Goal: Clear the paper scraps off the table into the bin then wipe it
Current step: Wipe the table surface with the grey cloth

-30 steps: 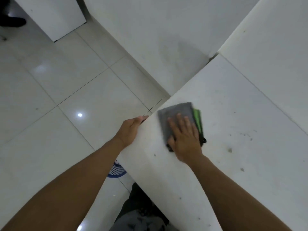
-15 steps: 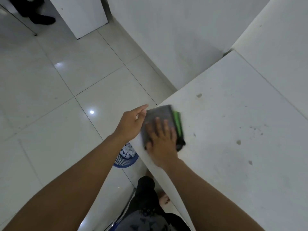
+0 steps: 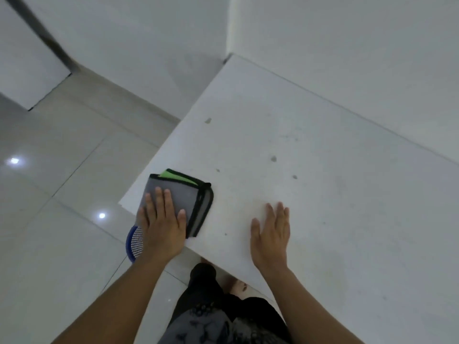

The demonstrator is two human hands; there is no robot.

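Note:
A folded grey cloth [image 3: 188, 194] with black trim and a green inner layer lies near the left corner of the white table [image 3: 310, 135]. My left hand [image 3: 161, 227] presses flat on the cloth, fingers stretched over its near half. Further right, my right hand [image 3: 272, 234] rests palm down on the bare tabletop near the front edge, holding nothing. A blue mesh bin [image 3: 134, 242] stands on the floor below the table's corner, mostly hidden by my left hand and the table. No paper scraps show on the table.
Small dark stains [image 3: 273, 158] dot the tabletop, one of them [image 3: 208, 120] near the left edge. White walls [image 3: 347, 45] meet the table's far side and back corner. Glossy floor tiles [image 3: 62, 194] lie to the left. My legs [image 3: 206, 294] are under the front edge.
The cloth was under my right hand and is now under my left. My right hand has moved right onto the bare table. The view has shifted right.

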